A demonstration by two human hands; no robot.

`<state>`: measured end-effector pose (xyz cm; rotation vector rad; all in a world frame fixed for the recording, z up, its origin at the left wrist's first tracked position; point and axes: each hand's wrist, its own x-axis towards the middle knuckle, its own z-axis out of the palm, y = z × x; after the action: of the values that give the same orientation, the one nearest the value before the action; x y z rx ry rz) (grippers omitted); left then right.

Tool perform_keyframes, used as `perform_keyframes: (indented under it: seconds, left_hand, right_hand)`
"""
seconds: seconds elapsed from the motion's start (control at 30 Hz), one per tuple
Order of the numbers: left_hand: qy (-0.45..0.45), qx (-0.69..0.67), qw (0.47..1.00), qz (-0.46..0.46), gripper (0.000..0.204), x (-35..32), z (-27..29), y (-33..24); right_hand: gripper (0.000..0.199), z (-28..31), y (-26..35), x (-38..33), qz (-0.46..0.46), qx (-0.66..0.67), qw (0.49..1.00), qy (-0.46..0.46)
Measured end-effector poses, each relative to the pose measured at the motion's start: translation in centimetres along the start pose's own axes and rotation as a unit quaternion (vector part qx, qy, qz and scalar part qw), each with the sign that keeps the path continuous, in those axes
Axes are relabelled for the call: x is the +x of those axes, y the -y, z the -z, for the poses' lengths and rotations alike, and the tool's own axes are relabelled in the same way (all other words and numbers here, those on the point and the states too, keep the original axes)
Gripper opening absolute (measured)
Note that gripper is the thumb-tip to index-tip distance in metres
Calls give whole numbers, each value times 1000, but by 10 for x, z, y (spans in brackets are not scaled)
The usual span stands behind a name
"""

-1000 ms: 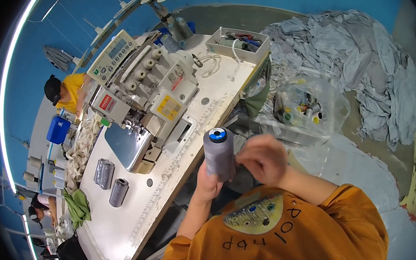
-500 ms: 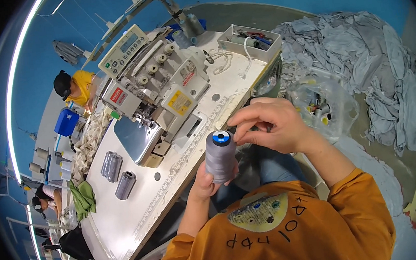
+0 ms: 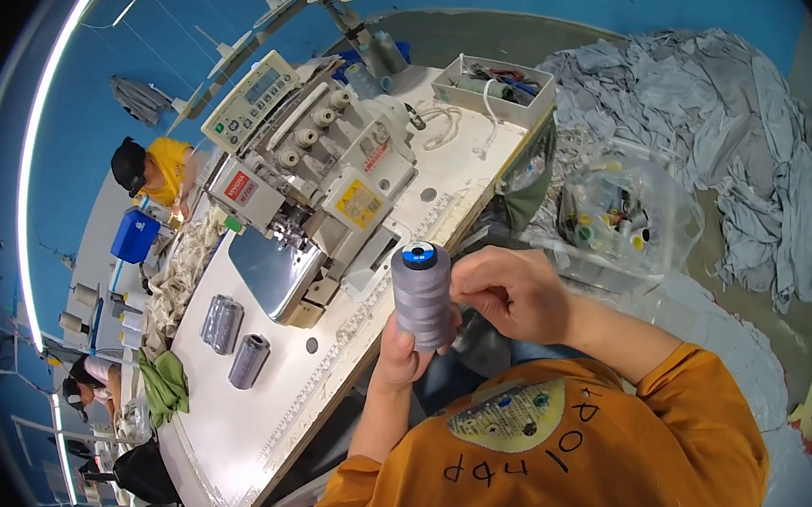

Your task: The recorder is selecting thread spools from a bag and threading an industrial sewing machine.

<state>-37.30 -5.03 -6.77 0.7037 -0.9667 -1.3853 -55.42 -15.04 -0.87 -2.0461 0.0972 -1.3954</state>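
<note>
My left hand [image 3: 398, 360] is wrapped round the lower part of a grey thread cone [image 3: 423, 303]. The cone stands nearly upright in front of my body, its black and blue top end facing up. Just to the right of it is my right hand [image 3: 519, 293], its fingers curled in and pinched close to the cone's side. Whatever those fingertips hold, possibly a thread end, is too fine to make out. Two more grey thread cones, one wrapped cone [image 3: 222, 324] and another cone [image 3: 249, 361], lie on the white table [image 3: 288, 402] to the left.
An overlock sewing machine [image 3: 319, 164] stands on the table ahead. Behind it are a tool box [image 3: 495, 88] and several upright cones. At the right are a plastic bin of scraps [image 3: 610, 244] and a large heap of grey cloth [image 3: 707, 127]. A co-worker in yellow [image 3: 163, 169] sits at far left.
My right hand has dropped lower beside the cone, its fingers more tightly curled. The cone is slightly more upright and a little farther left in my left hand.
</note>
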Motion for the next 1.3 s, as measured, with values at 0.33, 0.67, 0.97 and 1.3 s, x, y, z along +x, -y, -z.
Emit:
perform_keyframes:
  seconds: [0.33,0.67,0.97,1.3]
  left_hand:
    - [3,47,998,46,95,-2,-2,-10]
    - [25,106,989,98,94,-3,2,-19]
    - [3,91,995,46,92,-2,-1,-14]
    - [-3,-1,1000,18,89,-3,-4,5]
  right_hand:
    - [38,36,9,32,-224,131,961,97]
    - [38,51,15,50,-310,231,907,168]
    - [36,26,1,20,-277,242,924,105]
    - [27,7,-12,8,103,-81,989,-62]
